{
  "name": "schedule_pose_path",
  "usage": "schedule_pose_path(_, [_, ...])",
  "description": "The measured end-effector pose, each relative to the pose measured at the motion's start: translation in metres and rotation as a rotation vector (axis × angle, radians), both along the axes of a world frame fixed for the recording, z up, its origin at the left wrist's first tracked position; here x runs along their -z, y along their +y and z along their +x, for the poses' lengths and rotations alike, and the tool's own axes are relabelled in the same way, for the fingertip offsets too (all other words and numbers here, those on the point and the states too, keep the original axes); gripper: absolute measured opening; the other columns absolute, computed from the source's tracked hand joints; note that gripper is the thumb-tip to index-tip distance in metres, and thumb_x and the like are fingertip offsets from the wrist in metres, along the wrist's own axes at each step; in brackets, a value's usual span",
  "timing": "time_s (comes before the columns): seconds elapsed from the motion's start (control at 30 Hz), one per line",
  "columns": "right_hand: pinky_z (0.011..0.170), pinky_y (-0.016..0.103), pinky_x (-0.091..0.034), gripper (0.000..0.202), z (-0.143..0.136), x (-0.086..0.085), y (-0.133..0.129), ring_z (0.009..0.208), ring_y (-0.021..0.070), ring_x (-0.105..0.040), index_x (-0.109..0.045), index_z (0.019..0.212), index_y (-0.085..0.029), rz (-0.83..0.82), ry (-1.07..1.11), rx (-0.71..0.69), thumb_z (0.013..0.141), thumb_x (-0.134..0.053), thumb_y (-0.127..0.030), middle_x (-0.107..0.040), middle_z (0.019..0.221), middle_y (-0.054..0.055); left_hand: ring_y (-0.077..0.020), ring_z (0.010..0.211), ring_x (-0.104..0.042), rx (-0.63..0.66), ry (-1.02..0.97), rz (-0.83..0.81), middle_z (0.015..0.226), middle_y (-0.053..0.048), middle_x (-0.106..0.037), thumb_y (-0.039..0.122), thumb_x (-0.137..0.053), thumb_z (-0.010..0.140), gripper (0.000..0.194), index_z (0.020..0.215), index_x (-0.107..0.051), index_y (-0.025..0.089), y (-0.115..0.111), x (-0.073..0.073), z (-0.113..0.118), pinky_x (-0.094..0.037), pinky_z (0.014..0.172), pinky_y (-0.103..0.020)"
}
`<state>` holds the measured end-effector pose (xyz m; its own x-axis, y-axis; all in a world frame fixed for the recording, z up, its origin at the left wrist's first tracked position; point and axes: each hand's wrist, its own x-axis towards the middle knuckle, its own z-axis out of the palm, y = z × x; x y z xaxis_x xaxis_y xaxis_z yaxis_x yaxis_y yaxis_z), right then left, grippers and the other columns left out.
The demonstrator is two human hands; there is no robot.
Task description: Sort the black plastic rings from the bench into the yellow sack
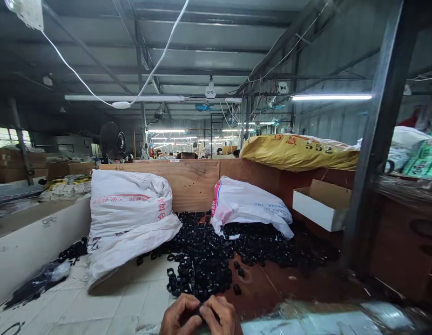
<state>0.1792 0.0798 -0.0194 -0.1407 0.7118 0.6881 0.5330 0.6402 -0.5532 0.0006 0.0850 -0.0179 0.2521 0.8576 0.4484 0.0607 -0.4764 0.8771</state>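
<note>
My left hand [181, 314] and my right hand [220, 315] meet at the bottom middle, fingers bent and pinched together. Between the fingertips a small black part [199, 309] shows only in part, mostly covered by the fingers; its exact shape is hidden. Just beyond my hands spreads a heap of small black plastic rings [204, 265], which reaches back to the wooden board. Some loose black pieces [237, 289] lie on the reddish-brown tabletop to the right of the heap.
A white woven sack [128, 223] stands left of the heap; another white sack [251, 202] lies behind it on black pieces. A white carton [319, 204] and a metal post [371, 139] are at right. Clear plastic wrapping [324, 321] lies front right. A yellow sack [300, 151] rests above the board.
</note>
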Motion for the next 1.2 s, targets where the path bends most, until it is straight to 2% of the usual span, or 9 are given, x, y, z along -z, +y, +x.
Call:
schedule_pose_path(0.13, [0.066,0.028,-0.041,0.046,0.004,-0.020,-0.020,0.064,0.0172,-0.058,-0.059,0.062,-0.021,0.024,-0.046,0.081,0.103,-0.041,-0.033,-0.061,0.060,0.003,-0.0223,0.096,-0.065,-0.082,0.044,-0.095,0.096,-0.006,-0.071,0.039,-0.073,0.083,0.022,0.091,-0.072,0.018,-0.024,-0.030,0.005,-0.051,0.091,-0.033])
schedule_pose_path(0.2, [0.072,0.029,-0.043,0.032,0.007,-0.029,-0.026,0.070,0.0178,-0.059,-0.065,0.075,-0.019,-0.029,-0.005,0.022,0.099,-0.052,-0.036,-0.065,0.070,0.003,-0.0211,0.094,-0.064,-0.110,0.022,-0.115,0.094,-0.006,-0.070,0.039,-0.076,0.081,0.024,0.090,-0.071,0.017,-0.028,-0.037,0.008,-0.050,0.091,-0.034])
schedule_pose_path(0.37, [0.080,0.033,-0.045,0.034,0.016,-0.030,-0.026,0.061,0.0146,-0.053,-0.058,0.064,-0.020,-0.063,0.052,-0.098,0.096,-0.057,-0.031,-0.054,0.059,-0.002,-0.0190,0.094,-0.063,-0.101,-0.046,-0.123,0.097,-0.006,-0.069,0.034,-0.076,0.081,0.023,0.096,-0.072,0.017,-0.025,-0.031,0.012,-0.052,0.090,-0.033])
schedule_pose_path(0.47, [0.077,0.032,-0.049,0.013,0.018,-0.029,-0.027,0.073,0.0171,-0.060,-0.067,0.092,-0.019,-0.088,0.119,-0.138,0.093,-0.060,-0.029,-0.065,0.080,0.003,-0.0179,0.094,-0.064,-0.086,-0.079,-0.161,0.099,-0.005,-0.069,0.031,-0.077,0.080,0.022,0.097,-0.072,0.018,-0.026,-0.030,0.012,-0.052,0.088,-0.031])
schedule_pose_path(0.53, [0.075,0.030,-0.050,0.014,0.018,-0.029,-0.027,0.079,0.0177,-0.063,-0.067,0.101,-0.019,-0.112,0.135,-0.180,0.094,-0.057,-0.027,-0.068,0.089,0.005,-0.0173,0.093,-0.064,-0.055,-0.083,-0.164,0.098,-0.005,-0.069,0.030,-0.077,0.081,0.020,0.095,-0.072,0.018,-0.027,-0.032,0.012,-0.053,0.087,-0.030])
schedule_pose_path(0.73, [0.066,0.027,-0.047,0.018,0.019,-0.029,-0.037,0.066,0.0153,-0.059,-0.064,0.083,-0.020,-0.189,0.101,-0.091,0.096,-0.056,-0.029,-0.065,0.076,0.002,-0.0190,0.095,-0.067,-0.005,-0.019,-0.106,0.099,-0.005,-0.072,0.030,-0.078,0.081,0.018,0.093,-0.073,0.018,-0.036,-0.035,0.012,-0.054,0.091,-0.034])
schedule_pose_path(0.93, [0.079,0.031,-0.051,0.013,0.018,-0.032,-0.063,0.084,0.0199,-0.064,-0.064,0.100,-0.020,-0.108,0.092,-0.189,0.096,-0.053,-0.025,-0.067,0.090,0.006,-0.0200,0.089,-0.071,0.034,-0.180,-0.362,0.099,-0.006,-0.074,0.033,-0.076,0.084,0.023,0.100,-0.070,0.018,-0.067,-0.025,0.017,-0.059,0.084,-0.035])
schedule_pose_path(1.1, [0.063,0.026,-0.046,0.022,0.008,-0.036,-0.075,0.063,0.0155,-0.058,-0.061,0.080,-0.020,-0.298,0.102,-0.061,0.098,-0.052,-0.028,-0.063,0.071,0.001,-0.0212,0.100,-0.068,-0.098,-0.043,-0.137,0.104,-0.006,-0.072,0.031,-0.073,0.086,0.017,0.099,-0.072,0.020,-0.081,-0.021,0.016,-0.056,0.093,-0.037])
schedule_pose_path(1.2, [0.062,0.025,-0.046,0.015,0.007,-0.043,-0.079,0.062,0.0146,-0.058,-0.064,0.086,-0.019,-0.361,0.153,-0.081,0.094,-0.056,-0.029,-0.064,0.072,0.001,-0.0206,0.099,-0.069,-0.103,-0.058,-0.145,0.105,-0.006,-0.071,0.031,-0.071,0.088,0.017,0.102,-0.070,0.020,-0.084,-0.025,0.017,-0.056,0.092,-0.035])
